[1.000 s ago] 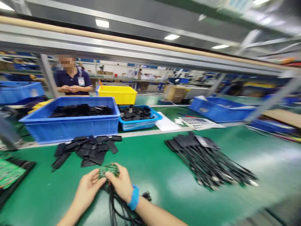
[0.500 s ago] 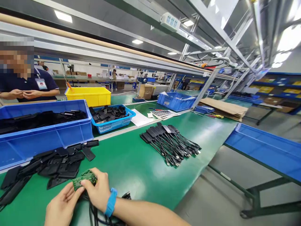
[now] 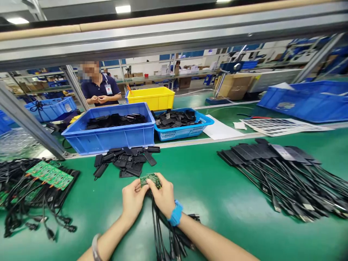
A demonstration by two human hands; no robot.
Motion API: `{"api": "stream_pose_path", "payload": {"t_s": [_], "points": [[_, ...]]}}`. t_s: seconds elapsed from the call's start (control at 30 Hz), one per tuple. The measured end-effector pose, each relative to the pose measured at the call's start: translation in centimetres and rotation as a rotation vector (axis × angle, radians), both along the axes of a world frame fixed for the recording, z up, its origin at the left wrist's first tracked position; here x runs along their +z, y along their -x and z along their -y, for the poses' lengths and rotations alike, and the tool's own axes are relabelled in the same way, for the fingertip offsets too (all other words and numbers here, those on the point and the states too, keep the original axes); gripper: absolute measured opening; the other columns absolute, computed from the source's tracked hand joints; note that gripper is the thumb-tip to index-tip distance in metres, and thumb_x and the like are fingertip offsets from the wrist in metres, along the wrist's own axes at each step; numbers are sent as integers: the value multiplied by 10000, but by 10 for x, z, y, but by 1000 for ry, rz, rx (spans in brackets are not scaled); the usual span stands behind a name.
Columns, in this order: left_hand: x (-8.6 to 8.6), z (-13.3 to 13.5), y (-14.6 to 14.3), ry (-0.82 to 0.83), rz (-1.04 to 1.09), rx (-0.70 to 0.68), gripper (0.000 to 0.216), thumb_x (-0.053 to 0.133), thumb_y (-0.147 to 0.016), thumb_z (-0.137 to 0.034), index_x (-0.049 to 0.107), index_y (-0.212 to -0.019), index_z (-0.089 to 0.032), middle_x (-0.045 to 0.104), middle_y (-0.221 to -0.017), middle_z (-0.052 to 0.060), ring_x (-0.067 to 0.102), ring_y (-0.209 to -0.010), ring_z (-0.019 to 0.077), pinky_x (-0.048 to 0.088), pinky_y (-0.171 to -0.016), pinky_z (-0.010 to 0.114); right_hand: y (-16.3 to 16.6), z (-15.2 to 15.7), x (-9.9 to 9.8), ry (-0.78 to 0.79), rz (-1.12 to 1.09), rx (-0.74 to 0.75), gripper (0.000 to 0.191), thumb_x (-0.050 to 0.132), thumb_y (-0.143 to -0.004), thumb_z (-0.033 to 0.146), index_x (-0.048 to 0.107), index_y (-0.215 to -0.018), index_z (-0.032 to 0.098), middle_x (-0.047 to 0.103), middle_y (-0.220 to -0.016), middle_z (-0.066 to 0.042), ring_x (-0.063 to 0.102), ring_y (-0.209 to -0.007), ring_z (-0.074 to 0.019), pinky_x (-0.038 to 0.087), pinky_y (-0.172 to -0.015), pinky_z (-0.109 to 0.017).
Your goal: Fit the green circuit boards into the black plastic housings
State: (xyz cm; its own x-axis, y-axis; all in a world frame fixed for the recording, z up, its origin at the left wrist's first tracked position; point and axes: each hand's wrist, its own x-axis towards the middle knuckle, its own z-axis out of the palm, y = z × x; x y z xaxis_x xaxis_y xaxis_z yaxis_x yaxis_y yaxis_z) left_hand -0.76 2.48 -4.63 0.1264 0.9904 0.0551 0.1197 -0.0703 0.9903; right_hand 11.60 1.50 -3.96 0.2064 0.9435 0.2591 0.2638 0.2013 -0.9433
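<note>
Between both hands is a green circuit board (image 3: 150,179), with black cables (image 3: 160,228) hanging below toward the bench edge. My left hand (image 3: 133,199) pinches its left end. My right hand (image 3: 164,194), with a blue band at the wrist, grips the right end, thumb on its face. Just beyond the hands lies a loose pile of black plastic casings (image 3: 132,161). At the left, a green circuit board panel (image 3: 50,174) rests on a heap of black cables. To the right, black cased cables (image 3: 272,166) are laid side by side.
Behind the casings stand a blue bin (image 3: 114,139) and a light-blue basket (image 3: 179,133), both holding black parts. A yellow bin (image 3: 152,98) is farther back, near a co-worker (image 3: 100,88). White paper (image 3: 221,128) and printed sheets (image 3: 282,126) lie at the right. A metal beam (image 3: 163,43) crosses above.
The view has swung left, bringing the circuit board panel and cable heap into sight. Both hands still hold the circuit board, which now appears nearer the middle of the picture.
</note>
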Motion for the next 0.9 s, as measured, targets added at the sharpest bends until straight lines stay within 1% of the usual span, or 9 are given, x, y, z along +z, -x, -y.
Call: {"api": "stream_pose_path", "payload": {"t_s": [0.13, 0.23, 0.33, 0.4, 0.47, 0.53, 0.63, 0.73, 0.9], "points": [[7, -2, 1, -182, -311, 11, 291, 568, -851, -341, 674, -1072, -184, 695, -995, 96, 654, -897, 231, 521, -829, 355, -1, -9, -6, 73, -384, 7, 209, 709, -739, 371, 663, -773, 170, 654, -701, 6, 534, -641, -141, 428, -644, -248], [13, -2, -5, -361, -475, 38, 486, 579, -841, -321, 530, -1319, -244, 535, -1293, 124, 485, -1217, 286, 390, -1026, 462, -1, -14, -7, 145, -662, 46, 284, 741, -696, 421, 683, -807, 167, 693, -774, -15, 588, -708, -162, 464, -714, -284], [13, 4, -23, -298, -312, -37, 774, 610, -822, -334, 222, -1485, -242, 267, -1520, 135, 288, -1383, 287, 283, -1110, 478, -5, -14, -2, 193, -756, 85, 371, 704, -713, 501, 681, -865, 164, 705, -776, -38, 615, -656, -176, 492, -661, -316], [11, 11, -38, -121, -67, -103, 926, 618, -818, -364, 16, -1508, -221, 220, -1543, 154, 345, -1364, 270, 321, -1098, 450, -10, -13, 3, 242, -855, 98, 416, 697, -708, 536, 679, -887, 161, 699, -739, -40, 616, -601, -177, 497, -602, -317], [9, 20, -49, 18, 122, -162, 933, 616, -817, -391, 18, -1506, -197, 302, -1512, 162, 411, -1326, 264, 353, -1083, 426, -16, -11, 8, 271, -947, 59, 404, 725, -682, 539, 672, -832, 167, 674, -661, -14, 601, -550, -164, 491, -557, -299], [10, 25, -55, 47, 148, -206, 800, 617, -814, -412, 221, -1474, -195, 443, -1431, 145, 482, -1267, 270, 392, -1056, 417, -20, -8, 13, 275, -962, 5, 376, 748, -666, 531, 655, -751, 177, 633, -575, 15, 586, -514, -155, 486, -529, -283], [21, 25, -47, 154, 46, -262, 600, 604, -809, -453, 451, -1317, -173, 693, -1034, 108, 688, -796, 217, 563, -726, 365, -22, -5, 19, 242, -848, 82, 407, 676, -729, 579, 668, -782, 175, 658, -596, -10, 631, -574, -190, 515, -559, -303], [41, 19, -18, 317, 2, -268, 501, 620, -779, -439, 517, -1155, -124, 662, -669, 13, 476, -356, 76, 395, -362, 195, -22, -3, 23, 157, -635, 297, 462, 630, -770, 587, 690, -946, 164, 735, -846, -79, 674, -827, -249, 542, -742, -358], [64, 12, 58, 245, -166, -114, 403, 583, -790, -402, 511, -1089, -142, 590, -626, -45, 281, -329, 26, 207, -318, 159, -19, -3, 11, 158, -343, 462, 596, 682, -739, 544, 597, -1217, 199, 646, -1221, -120, 599, -1110, -279, 474, -955, -417]]}}
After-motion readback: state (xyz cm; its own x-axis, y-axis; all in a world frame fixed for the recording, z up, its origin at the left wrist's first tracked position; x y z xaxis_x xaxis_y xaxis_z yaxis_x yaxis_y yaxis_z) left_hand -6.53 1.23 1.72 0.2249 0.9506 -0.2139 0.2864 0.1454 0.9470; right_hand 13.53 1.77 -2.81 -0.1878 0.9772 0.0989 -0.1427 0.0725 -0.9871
